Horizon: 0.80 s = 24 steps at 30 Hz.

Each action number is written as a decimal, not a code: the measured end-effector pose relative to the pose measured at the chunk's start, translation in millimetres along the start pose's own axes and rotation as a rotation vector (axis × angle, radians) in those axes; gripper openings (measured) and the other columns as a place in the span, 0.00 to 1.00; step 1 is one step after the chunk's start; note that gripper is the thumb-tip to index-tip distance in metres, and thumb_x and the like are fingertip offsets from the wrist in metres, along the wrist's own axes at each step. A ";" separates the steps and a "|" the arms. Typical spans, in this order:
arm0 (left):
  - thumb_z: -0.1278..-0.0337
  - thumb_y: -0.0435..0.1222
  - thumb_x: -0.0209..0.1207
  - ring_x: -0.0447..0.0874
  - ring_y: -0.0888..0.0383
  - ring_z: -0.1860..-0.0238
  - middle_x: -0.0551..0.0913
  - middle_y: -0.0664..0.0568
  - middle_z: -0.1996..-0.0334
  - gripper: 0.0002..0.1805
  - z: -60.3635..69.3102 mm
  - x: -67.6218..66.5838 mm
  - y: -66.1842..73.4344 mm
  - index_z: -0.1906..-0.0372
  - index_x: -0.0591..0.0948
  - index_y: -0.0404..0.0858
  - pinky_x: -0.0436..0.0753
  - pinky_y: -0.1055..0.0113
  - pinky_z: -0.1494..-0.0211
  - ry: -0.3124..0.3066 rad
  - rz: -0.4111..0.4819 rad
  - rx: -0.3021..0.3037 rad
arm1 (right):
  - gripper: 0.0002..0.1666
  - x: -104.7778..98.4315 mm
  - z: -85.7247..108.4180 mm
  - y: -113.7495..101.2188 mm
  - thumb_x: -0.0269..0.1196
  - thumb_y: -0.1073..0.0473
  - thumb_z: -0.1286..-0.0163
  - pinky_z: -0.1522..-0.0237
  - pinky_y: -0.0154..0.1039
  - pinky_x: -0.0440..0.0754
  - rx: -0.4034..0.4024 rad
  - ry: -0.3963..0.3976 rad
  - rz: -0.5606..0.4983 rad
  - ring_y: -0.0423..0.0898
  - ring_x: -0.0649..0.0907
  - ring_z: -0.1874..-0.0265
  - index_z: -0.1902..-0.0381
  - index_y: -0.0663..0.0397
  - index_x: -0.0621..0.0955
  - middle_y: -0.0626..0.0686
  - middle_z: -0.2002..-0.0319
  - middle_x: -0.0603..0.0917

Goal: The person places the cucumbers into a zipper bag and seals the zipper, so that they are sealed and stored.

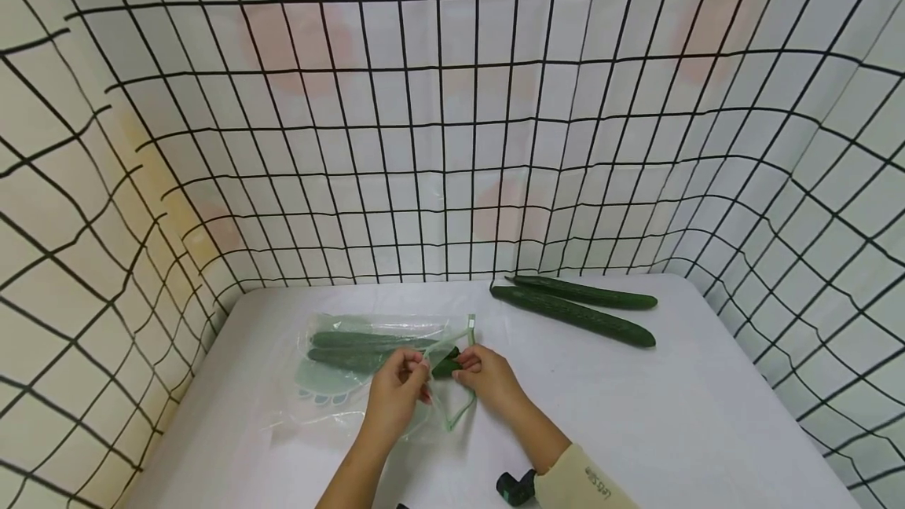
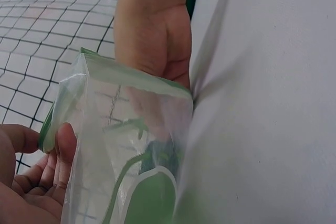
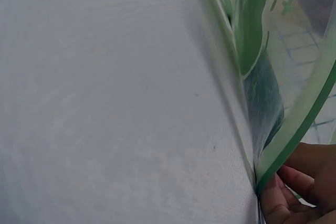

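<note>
A clear zip bag (image 1: 339,407) with green trim and a green print lies on the table, with cucumbers (image 1: 339,356) inside it. My left hand (image 1: 393,387) pinches the bag's rim between thumb and fingers; in the left wrist view the left hand (image 2: 39,177) grips the green edge. At the bag's mouth my right hand (image 1: 491,379) pinches the near end of a cucumber (image 1: 445,368) just inside the opening. Through the film the left wrist view shows this hand's fingers by the dark cucumber end. In the right wrist view the right hand (image 3: 294,198) is beside the green rim.
Two more cucumbers (image 1: 580,314) lie at the table's back right. Black wire grid panels (image 1: 452,140) stand along the back and sides of the white table (image 1: 636,430). A small black object (image 1: 516,488) is by the right sleeve.
</note>
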<state>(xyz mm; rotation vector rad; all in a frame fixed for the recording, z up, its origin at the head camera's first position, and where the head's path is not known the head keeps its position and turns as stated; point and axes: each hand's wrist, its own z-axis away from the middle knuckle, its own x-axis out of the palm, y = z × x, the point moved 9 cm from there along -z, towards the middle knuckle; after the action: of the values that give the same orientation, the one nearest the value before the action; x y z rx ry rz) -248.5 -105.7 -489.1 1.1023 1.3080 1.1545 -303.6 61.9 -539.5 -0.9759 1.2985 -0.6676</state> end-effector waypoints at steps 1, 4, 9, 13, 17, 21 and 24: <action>0.32 0.31 0.57 0.81 0.59 0.76 0.78 0.46 0.68 0.06 0.0 0.0 -0.3 0.56 0.77 0.31 0.89 0.67 0.72 0.000 -0.001 -0.001 | 0.13 -0.3 0.3 -0.2 0.72 0.63 0.38 0.64 0.30 0.82 -0.002 0.002 -0.001 0.40 0.85 0.65 0.56 0.60 0.83 0.53 0.63 0.87; 0.32 0.31 0.58 0.81 0.59 0.76 0.78 0.46 0.68 0.07 0.2 0.3 -0.7 0.56 0.77 0.31 0.88 0.67 0.72 -0.001 -0.003 -0.002 | 0.12 -1.1 1.6 1.1 0.71 0.64 0.38 0.65 0.30 0.82 0.005 0.009 -0.018 0.42 0.84 0.65 0.57 0.61 0.83 0.54 0.64 0.87; 0.33 0.33 0.60 0.80 0.59 0.76 0.78 0.45 0.69 0.07 1.0 0.8 -1.2 0.56 0.77 0.32 0.88 0.67 0.72 0.002 0.004 -0.007 | 0.14 -1.9 4.0 5.3 0.70 0.62 0.36 0.64 0.29 0.82 0.033 0.009 -0.070 0.40 0.83 0.64 0.54 0.62 0.83 0.55 0.61 0.86; 0.32 0.33 0.60 0.80 0.59 0.77 0.79 0.46 0.70 0.08 1.8 0.4 -1.2 0.56 0.77 0.33 0.88 0.67 0.73 0.004 0.010 -0.003 | 0.16 -7.1 4.7 5.2 0.69 0.61 0.34 0.64 0.29 0.82 0.048 0.034 -0.147 0.40 0.83 0.65 0.50 0.61 0.83 0.56 0.58 0.86; 0.32 0.32 0.59 0.80 0.59 0.77 0.78 0.46 0.69 0.07 2.0 1.1 0.1 0.56 0.77 0.32 0.88 0.66 0.73 0.000 0.010 0.002 | 0.17 -16.7 6.5 -0.9 0.68 0.61 0.34 0.64 0.29 0.83 0.049 0.073 -0.222 0.41 0.84 0.64 0.49 0.60 0.83 0.58 0.55 0.86; 0.32 0.32 0.59 0.80 0.59 0.77 0.78 0.44 0.69 0.07 2.0 1.2 1.3 0.56 0.77 0.32 0.88 0.67 0.72 -0.001 0.010 0.001 | 0.16 -27.0 9.3 -11.6 0.69 0.61 0.33 0.60 0.29 0.83 0.020 0.098 -0.207 0.44 0.85 0.59 0.49 0.59 0.83 0.58 0.53 0.86; 0.33 0.32 0.59 0.81 0.59 0.76 0.79 0.44 0.68 0.07 2.1 0.9 1.8 0.55 0.77 0.32 0.88 0.67 0.72 -0.001 0.011 -0.004 | 0.15 -35.1 10.8 -16.6 0.68 0.61 0.33 0.58 0.29 0.82 0.004 0.120 -0.201 0.46 0.85 0.56 0.49 0.59 0.83 0.58 0.52 0.86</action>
<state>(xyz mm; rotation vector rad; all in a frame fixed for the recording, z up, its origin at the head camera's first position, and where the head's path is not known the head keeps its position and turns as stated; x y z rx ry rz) -246.3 -104.5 -487.4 1.1086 1.2997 1.1644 -297.4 86.7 -508.4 -1.0864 1.3129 -0.8940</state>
